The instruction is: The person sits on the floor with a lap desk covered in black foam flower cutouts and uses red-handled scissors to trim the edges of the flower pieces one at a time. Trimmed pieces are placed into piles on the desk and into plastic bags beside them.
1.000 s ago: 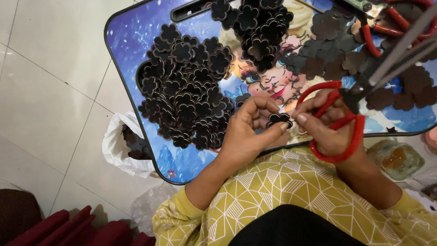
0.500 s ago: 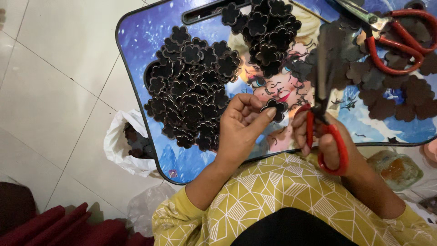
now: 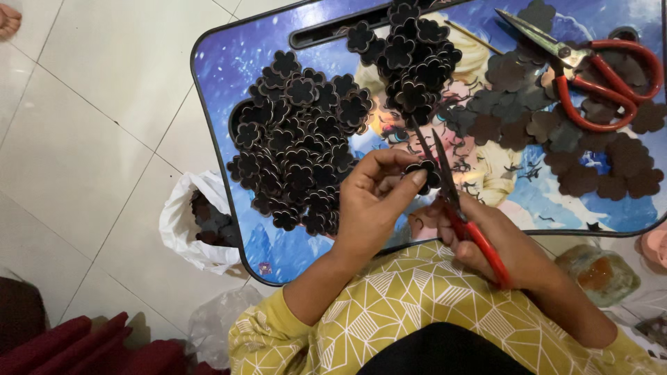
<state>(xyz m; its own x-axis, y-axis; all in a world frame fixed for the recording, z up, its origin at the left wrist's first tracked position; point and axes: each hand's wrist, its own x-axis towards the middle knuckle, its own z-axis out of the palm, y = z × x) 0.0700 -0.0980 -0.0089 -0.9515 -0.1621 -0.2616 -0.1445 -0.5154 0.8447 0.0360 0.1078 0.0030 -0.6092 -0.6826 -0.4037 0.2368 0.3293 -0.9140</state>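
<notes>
My left hand (image 3: 372,201) pinches a small dark flower-shaped cut-out (image 3: 424,173) between thumb and fingertips, just above the near edge of a small picture-printed lap table (image 3: 229,83). My right hand (image 3: 500,243) grips red-handled scissors (image 3: 451,201); their blades stand slightly apart and point away from me, right beside the cut-out. A large heap of finished dark flower pieces (image 3: 299,139) lies on the table's left half, with a smaller heap (image 3: 413,55) further back.
A second pair of red-handled scissors (image 3: 590,62) lies at the table's far right among flat brown flower shapes (image 3: 604,160). A white plastic bag (image 3: 191,222) of scraps sits on the tiled floor to the left. Dark red cloth (image 3: 83,347) lies at bottom left.
The scissors in my right hand swung from lying sideways to pointing away from me, next to the cut-out. The view has shifted, bringing the second pair of scissors fully into sight.
</notes>
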